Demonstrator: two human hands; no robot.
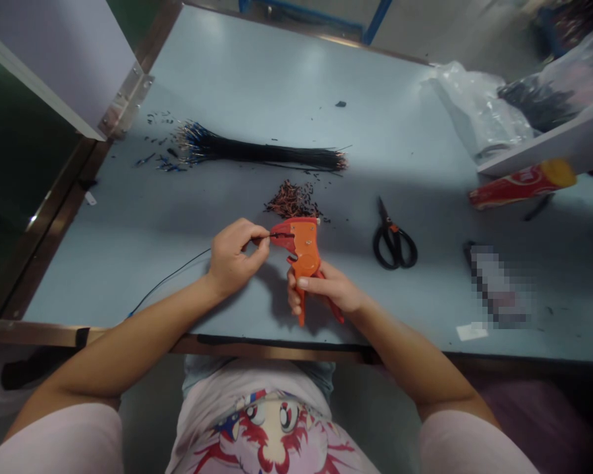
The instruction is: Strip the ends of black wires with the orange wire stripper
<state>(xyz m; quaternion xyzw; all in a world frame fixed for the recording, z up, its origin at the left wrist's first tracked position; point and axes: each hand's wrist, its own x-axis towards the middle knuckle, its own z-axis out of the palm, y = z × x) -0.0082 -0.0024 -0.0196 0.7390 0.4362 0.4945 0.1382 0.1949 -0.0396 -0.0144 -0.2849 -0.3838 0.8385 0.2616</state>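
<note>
My left hand point(238, 257) pinches a thin black wire point(170, 273) close to its end. The wire trails down and left to a blue tip near the table's front edge. In my right hand point(329, 289) is an orange and red wire stripper point(305, 247), its handles inside my fingers. The end of the wire reaches into the stripper's red jaws, just beyond my left fingertips. Right behind the tool lies a pile of copper-coloured and black scraps point(291, 199). Farther back, a long bundle of black wires point(267, 151) lies across the table, with blue terminals on its left end.
Black-handled scissors point(395, 247) lie right of the stripper. Beyond them are a red can with a yellow cap point(524, 184), a blurred-out object point(499, 286) and a white paper slip point(472, 331). Clear plastic bags point(484, 108) sit at the back right. Loose blue terminals point(168, 164) lie at left.
</note>
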